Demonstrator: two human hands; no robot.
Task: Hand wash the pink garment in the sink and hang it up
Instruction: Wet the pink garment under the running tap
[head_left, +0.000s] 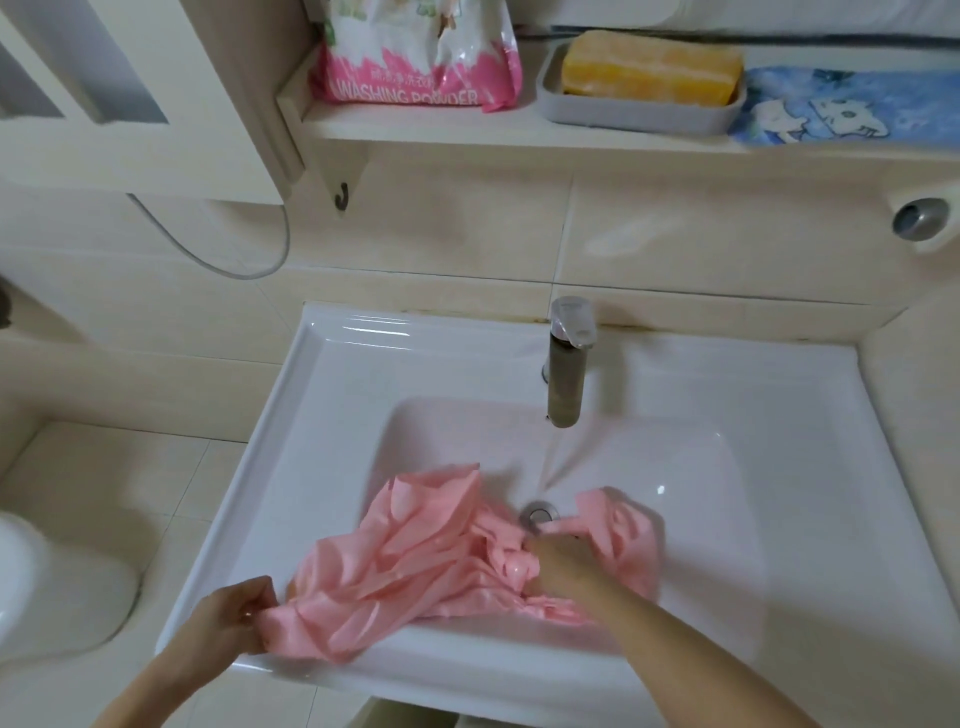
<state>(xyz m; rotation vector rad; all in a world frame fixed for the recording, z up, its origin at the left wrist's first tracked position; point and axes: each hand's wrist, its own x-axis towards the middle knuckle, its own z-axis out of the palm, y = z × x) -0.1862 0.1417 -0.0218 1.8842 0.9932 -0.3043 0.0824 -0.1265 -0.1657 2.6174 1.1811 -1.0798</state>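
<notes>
Currently: left hand (234, 618) fingers are pinching the pink garment (405, 561) at its edge over the sink (311, 415) rim; right hand (558, 564) fingers are clamping bunched cloth in the basin. Washing is probably just beginning; rinsing and hanging are remaining.

The faucet (565, 371) overhangs the basin (675, 467); bare bowl beneath.

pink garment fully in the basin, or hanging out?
Partly out. Most of the pink garment lies crumpled in the sink under the right hand; one end drapes over the front rim, gripped by the left hand.
</notes>
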